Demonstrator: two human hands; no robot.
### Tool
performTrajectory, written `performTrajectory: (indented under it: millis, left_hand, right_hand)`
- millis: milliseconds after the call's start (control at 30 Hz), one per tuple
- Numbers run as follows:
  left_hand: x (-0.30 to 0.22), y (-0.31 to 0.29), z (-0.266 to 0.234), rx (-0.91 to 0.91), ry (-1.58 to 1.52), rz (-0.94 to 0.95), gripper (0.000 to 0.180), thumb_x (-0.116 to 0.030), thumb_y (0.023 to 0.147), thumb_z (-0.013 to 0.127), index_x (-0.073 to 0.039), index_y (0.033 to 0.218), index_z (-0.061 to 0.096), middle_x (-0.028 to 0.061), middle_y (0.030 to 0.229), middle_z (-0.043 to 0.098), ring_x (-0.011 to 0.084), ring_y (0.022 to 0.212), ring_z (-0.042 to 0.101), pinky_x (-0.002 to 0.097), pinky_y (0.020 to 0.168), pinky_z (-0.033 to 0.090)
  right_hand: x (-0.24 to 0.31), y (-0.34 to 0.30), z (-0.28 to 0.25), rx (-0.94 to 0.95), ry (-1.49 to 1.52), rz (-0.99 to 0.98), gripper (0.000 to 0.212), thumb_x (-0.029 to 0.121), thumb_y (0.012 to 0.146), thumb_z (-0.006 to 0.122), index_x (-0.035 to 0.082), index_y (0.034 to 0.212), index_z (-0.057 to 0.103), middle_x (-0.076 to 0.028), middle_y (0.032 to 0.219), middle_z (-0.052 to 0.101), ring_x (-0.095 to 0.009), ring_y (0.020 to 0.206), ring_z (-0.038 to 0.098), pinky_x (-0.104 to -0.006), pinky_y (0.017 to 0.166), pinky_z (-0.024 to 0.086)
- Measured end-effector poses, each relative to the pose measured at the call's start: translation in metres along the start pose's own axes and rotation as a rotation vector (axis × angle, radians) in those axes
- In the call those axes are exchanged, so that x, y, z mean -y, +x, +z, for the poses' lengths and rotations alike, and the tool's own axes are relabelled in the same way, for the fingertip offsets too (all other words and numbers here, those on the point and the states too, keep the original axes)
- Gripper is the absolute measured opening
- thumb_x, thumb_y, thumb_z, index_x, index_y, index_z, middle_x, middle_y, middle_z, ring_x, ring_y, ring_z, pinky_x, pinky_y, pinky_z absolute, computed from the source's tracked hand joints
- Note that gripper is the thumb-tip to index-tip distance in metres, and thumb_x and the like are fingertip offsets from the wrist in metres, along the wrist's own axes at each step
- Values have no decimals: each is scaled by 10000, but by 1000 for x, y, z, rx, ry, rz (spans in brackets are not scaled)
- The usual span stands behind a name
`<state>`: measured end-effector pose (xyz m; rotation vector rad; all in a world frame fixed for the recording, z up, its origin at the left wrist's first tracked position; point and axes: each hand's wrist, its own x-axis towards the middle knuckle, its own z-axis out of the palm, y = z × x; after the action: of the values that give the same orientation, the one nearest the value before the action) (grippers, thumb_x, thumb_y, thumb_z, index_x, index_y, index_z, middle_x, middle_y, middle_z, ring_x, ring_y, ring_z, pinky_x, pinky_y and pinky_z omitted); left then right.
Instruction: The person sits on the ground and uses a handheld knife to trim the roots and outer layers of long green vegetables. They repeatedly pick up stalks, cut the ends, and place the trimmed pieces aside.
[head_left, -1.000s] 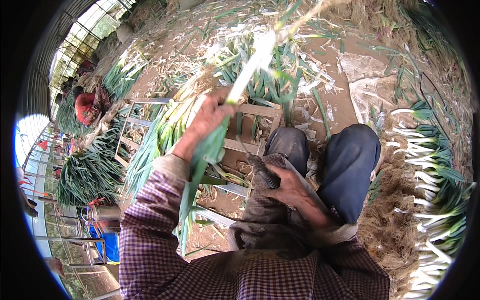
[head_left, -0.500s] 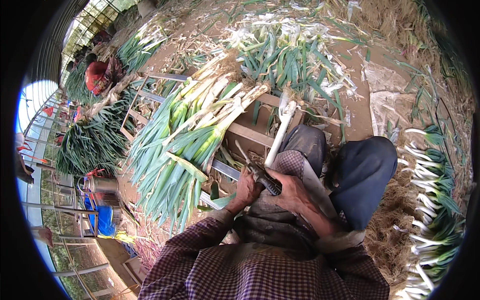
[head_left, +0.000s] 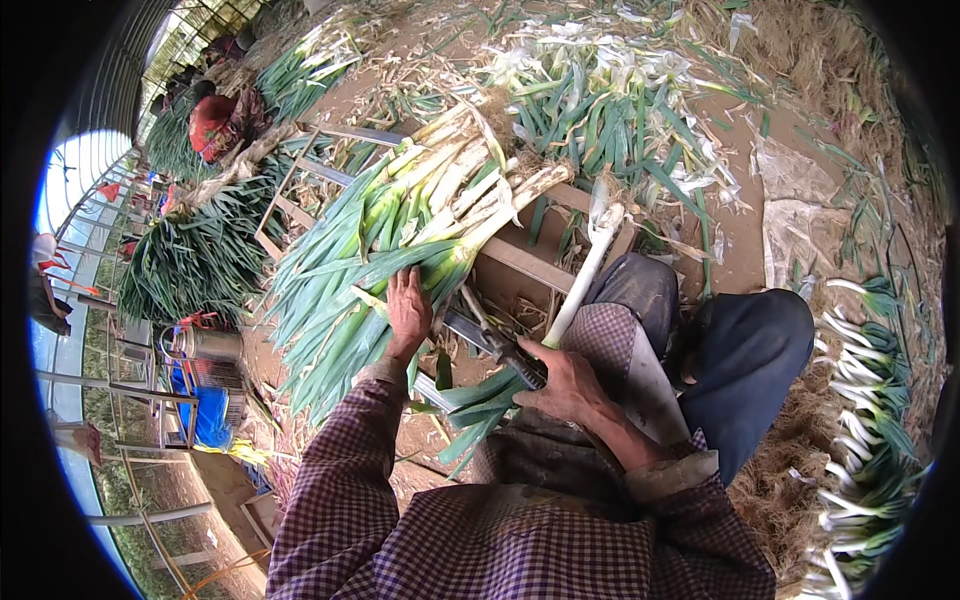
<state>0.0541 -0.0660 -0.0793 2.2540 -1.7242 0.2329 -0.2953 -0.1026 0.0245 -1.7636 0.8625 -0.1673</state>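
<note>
My right hand [head_left: 568,388] is closed around a dark-handled air blow gun [head_left: 508,352] with a thin nozzle, held above my lap. A single leek [head_left: 587,272] with a bare white stem slants up from beside that hand, its roots pointing away from me. Green leaves [head_left: 482,402] stick out below the blow gun; the hand hides whether they join this stem. My left hand [head_left: 408,312] lies with fingers outstretched on the green part of a big heap of untrimmed leeks [head_left: 360,262], to the left of the blow gun.
The heap lies across a low metal and wood frame [head_left: 525,262]. More leeks with pale debris [head_left: 610,110] lie beyond. A row of white-stemmed leeks [head_left: 860,400] runs along the right, beside brown root trimmings [head_left: 775,480]. Another person [head_left: 212,125] sits at far left, near a metal pot [head_left: 212,345].
My left hand has left the blow gun and reached forward-left onto the leek heap. My right hand still holds the blow gun. Green leaves now show more fully below it.
</note>
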Motion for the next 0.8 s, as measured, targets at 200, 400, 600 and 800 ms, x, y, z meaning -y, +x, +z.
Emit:
performTrajectory:
  millis: [200,400,600,800]
  left_hand:
    - [-19,7,5,232,3,-132,534,-133,759,708,-41,1270,582,184,1192,553,390,1180,497,492,975,411]
    - [-26,-7,20,358,-256,-313,619,-234,729,796,-49,1247,513,235,1126,616,453,1005,613,521,834,504]
    - [-36,-12,7,346,-212,-66,685,-203,716,802,-37,1317,516,253,1181,638,447,1073,614,498,888,512]
    - [-63,-12,-23,430,-56,32,673,-147,734,772,3,1332,500,271,1123,642,453,1014,623,515,845,516]
  right_hand:
    - [-2,-4,6,-26,-44,-61,845,262,675,861,65,1423,522,-264,1123,675,-418,1043,663,-449,929,524]
    - [-21,-8,16,-172,-49,-84,816,273,680,843,67,1406,531,-252,917,703,-439,895,685,-492,814,543]
    - [-16,-13,10,-165,-80,-54,799,270,682,826,79,1399,531,-264,923,699,-441,896,681,-502,815,540]
    - [-20,-18,10,-189,-77,-53,773,269,677,822,69,1371,547,-257,949,703,-437,914,681,-500,827,537]
